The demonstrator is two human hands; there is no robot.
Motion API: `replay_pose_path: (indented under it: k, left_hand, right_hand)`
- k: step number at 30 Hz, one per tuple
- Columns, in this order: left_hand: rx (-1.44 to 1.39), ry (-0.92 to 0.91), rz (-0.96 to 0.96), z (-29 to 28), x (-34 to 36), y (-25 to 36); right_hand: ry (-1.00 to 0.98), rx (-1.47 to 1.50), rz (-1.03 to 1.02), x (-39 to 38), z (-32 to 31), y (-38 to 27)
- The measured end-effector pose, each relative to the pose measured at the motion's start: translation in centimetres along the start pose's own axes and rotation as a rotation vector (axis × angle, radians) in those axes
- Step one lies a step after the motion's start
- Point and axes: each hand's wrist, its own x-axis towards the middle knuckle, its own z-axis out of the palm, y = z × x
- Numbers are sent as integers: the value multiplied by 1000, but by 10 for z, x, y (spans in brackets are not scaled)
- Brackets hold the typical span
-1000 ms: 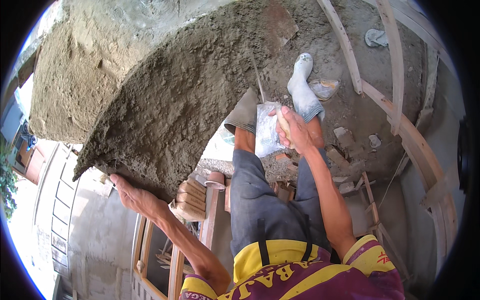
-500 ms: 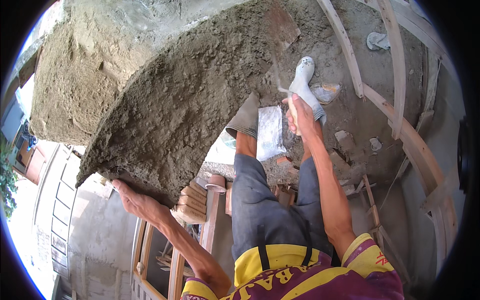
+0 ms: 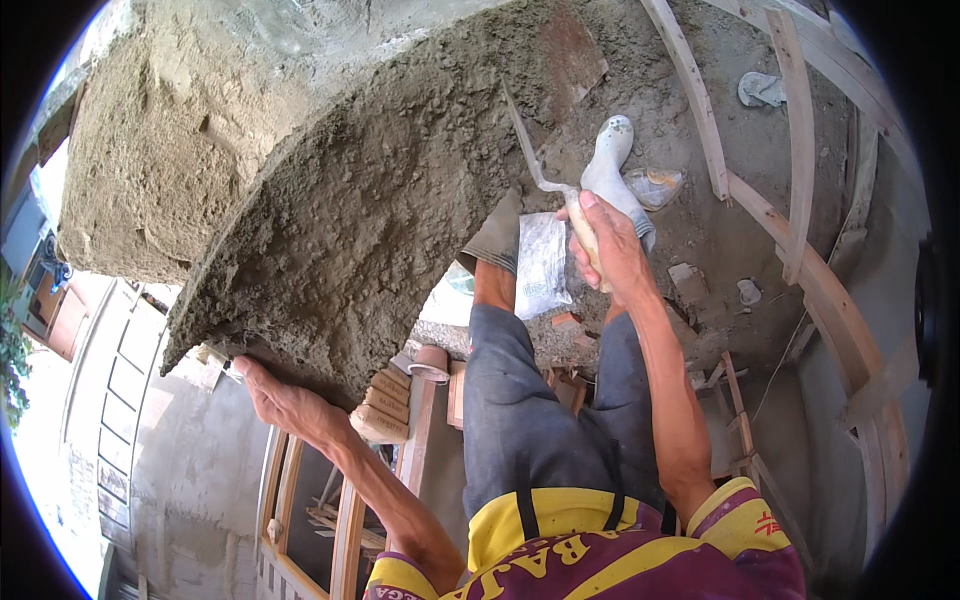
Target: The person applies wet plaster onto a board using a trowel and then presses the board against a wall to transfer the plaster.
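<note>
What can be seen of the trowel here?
The trowel has a pale handle, perhaps wood, a bent grey neck and a metal-looking blade seen nearly edge-on. The right hand's grip is closed around the handle; the blade points up and slightly left in the picture, with mortar behind it. Whether they touch is unclear.

Two bare hands show, one left hand (image 3: 292, 408) and one right hand (image 3: 618, 250); one metal trowel with a pale handle (image 3: 582, 230); two mud-smeared rubber boots (image 3: 610, 165); one white plastic sack (image 3: 543, 265); one round reddish-brown pot (image 3: 430, 361); at least three stacked brown packages (image 3: 382, 408).
</note>
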Motion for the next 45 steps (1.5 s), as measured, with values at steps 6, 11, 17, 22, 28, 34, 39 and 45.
replay_pose_path:
  k: [6,11,17,22,28,34,39,45]
  left_hand:
    - [11,-36,-15,-8,3,-11]
    - [6,-10,-18,-2,5,-4]
    - [-21,3,28,-2,7,-4]
    - [-27,-25,-1,-8,7,-4]
    - [22,-9,95,-10,13,-15]
    - [37,-24,40,-16,14,-8]
    - [51,-3,78,-11,15,-7]
    - [14,-16,37,-12,11,-12]
  right_hand:
    - [137,-192,-67,-4,11,21]
    - [-6,-48,9,-5,20,7]
    - [-53,-17,7,-32,28,-7]
    - [-101,-76,97,-45,49,-7]
    - [-200,-92,115,-62,54,-17]
    - [-14,47,86,-48,61,-12]
    - [61,59,114,-29,56,1]
    - [-117,-49,152,-43,51,-11]
